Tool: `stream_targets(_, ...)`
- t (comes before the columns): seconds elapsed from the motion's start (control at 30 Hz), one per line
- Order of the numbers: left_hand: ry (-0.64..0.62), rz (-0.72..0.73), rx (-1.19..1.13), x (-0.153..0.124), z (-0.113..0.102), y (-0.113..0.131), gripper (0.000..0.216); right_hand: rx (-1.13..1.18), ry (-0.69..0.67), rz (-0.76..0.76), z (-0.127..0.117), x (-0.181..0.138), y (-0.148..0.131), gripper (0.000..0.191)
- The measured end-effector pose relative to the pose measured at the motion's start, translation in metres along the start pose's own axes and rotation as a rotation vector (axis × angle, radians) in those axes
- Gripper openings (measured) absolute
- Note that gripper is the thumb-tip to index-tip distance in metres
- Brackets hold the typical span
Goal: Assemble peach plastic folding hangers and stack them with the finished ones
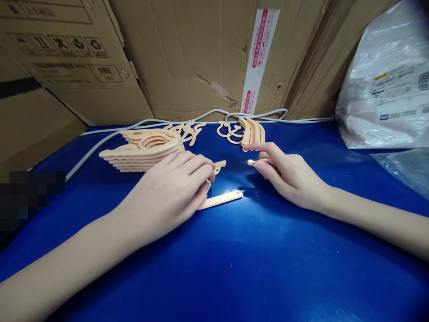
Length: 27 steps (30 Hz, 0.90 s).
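My left hand [179, 183] is closed around a cream plastic hanger piece [221, 200]; its flat arm with a hole at the end sticks out to the right, just over the blue surface. Another pale end [219, 166] shows past the fingertips; whether it belongs to the same piece is hidden. My right hand [284, 172], a short gap away, pinches a small cream hanger part [252, 162] between thumb and fingers, mostly covered. A stack of cream hanger pieces [134, 154] lies beyond my left hand. Curved arm pieces [253, 133] stand behind my right fingers.
Loose cream hooks [191, 133] and more hooks [229, 132] lie at the back of the blue tabletop [234, 268]. Grey cables [144, 121] run along the rear edge. Cardboard boxes [187, 53] wall off the back and left. A clear plastic bag [385, 85] stands at right.
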State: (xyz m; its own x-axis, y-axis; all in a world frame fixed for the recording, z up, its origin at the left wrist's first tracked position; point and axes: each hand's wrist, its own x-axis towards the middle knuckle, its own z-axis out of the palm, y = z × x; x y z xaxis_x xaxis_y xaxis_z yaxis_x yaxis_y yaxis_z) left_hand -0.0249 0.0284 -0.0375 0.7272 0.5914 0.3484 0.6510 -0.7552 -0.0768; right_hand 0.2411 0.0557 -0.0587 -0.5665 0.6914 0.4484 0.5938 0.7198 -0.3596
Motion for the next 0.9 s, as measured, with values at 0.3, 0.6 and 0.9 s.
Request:
stream_targets(0.3, -0.110, 0.003, -0.230, -0.004, 0.012, 0.014, 0.021, -0.176, -0.016, -0.192, 0.006, -0.001, 0.006, 0.041)
stream_targets(0.6, -0.146, -0.070, -0.373, -0.001, 0.017, 0.013, 0.021, -0.264, -0.127, -0.226, -0.001, 0.001, -0.005, 0.042)
stream_targets(0.9, -0.106, -0.175, -0.511, 0.001, 0.017, 0.013, 0.015, 0.042, -0.236, 0.000, -0.004, -0.001, -0.012, 0.037)
